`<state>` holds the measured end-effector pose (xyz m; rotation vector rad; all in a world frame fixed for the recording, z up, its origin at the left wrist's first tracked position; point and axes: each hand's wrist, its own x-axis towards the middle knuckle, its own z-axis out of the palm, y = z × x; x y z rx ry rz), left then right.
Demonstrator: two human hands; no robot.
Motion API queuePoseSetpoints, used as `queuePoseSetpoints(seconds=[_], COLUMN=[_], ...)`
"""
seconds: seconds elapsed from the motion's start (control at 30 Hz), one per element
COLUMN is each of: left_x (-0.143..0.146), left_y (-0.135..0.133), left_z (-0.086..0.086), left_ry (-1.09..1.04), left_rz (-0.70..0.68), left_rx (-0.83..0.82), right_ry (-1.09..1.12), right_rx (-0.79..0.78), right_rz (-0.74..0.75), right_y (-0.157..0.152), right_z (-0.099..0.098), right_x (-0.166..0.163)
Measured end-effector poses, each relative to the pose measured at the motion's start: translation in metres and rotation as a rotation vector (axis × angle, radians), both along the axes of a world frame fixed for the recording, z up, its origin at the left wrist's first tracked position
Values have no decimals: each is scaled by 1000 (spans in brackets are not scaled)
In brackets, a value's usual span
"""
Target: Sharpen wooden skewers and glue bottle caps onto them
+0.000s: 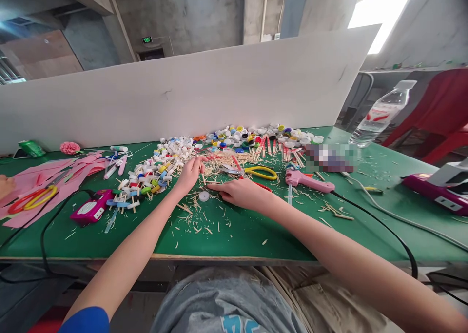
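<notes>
Partly visible stick [203, 179] in left hand [189, 175]

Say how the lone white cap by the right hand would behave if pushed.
Lying flat, the white cap would probably slide, not roll. It looks small and plastic, so likely light; nearby wood shavings might catch it.

Round white cap [204, 196] flat on green table [234, 243], short pale stick [204, 179] roughly upright just beyond it
</notes>
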<state>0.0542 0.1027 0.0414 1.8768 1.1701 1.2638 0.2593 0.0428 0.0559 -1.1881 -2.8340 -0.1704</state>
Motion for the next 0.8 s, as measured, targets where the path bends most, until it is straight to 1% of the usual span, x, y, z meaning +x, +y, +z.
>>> queuePoseSetpoints(seconds=[0.13, 0.27, 0.43, 0.63, 0.7, 0.8], left_x=[-1, -2, -1, 0, 0, 1], left_y=[1, 4, 2, -1, -2, -2], left_z=[0, -3, -1, 2, 2, 3], left_ry=[1, 6, -1, 2, -2, -11], left_rz=[-12, -23, -21, -16, -18, -30], left_rx=[-2, 8, 7, -5, -14, -24], right_ry=[34, -25, -5, 31, 40, 15], right_rx=[41, 119, 51, 7, 11, 63], right_rz=[18, -26, -34, -4, 8, -3], right_y=[3, 2, 0, -1, -1, -1], right_z=[-5, -3, 3, 1, 0, 0], right_x=[3, 0, -4, -1, 0, 1])
